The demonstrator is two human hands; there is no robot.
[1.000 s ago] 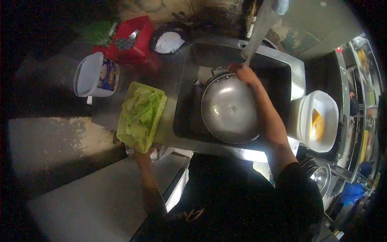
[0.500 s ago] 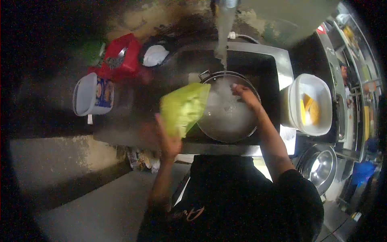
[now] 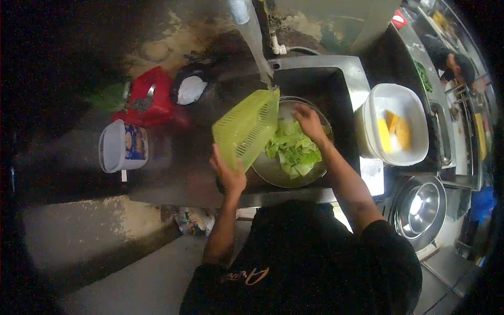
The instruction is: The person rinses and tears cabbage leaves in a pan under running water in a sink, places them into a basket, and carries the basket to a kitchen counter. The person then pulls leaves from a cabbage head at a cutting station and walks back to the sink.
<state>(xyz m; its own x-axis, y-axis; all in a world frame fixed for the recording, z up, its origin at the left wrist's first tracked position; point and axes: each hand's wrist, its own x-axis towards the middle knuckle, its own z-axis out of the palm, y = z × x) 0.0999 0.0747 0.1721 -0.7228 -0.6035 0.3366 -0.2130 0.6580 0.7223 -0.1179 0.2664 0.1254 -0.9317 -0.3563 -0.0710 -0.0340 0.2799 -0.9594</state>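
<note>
My left hand (image 3: 229, 174) grips a yellow-green slotted plastic basket (image 3: 244, 128) by its lower side and holds it tilted steeply over the sink. Beside it, chopped green lettuce (image 3: 294, 149) lies in a wide round metal pot (image 3: 270, 176) standing in the sink. My right hand (image 3: 310, 123) hovers over the far side of the pot, just above the leaves, its fingers loosely bent and apart with nothing visible in them. From the tap (image 3: 239, 11) a stream of water falls near the basket's far corner.
Right of the sink (image 3: 349, 65) stands a white tub (image 3: 399, 94) with yellow sponge-like pieces inside. Metal bowls (image 3: 418, 210) sit below it. To the left are an open plastic tub (image 3: 111, 149), a red container (image 3: 157, 107) and a dark bowl holding something white (image 3: 191, 89).
Lettuce has dropped from the basket into the pot, which held only cloudy water before. The basket is now tipped with its slotted sides showing. The view has shifted slightly.
</note>
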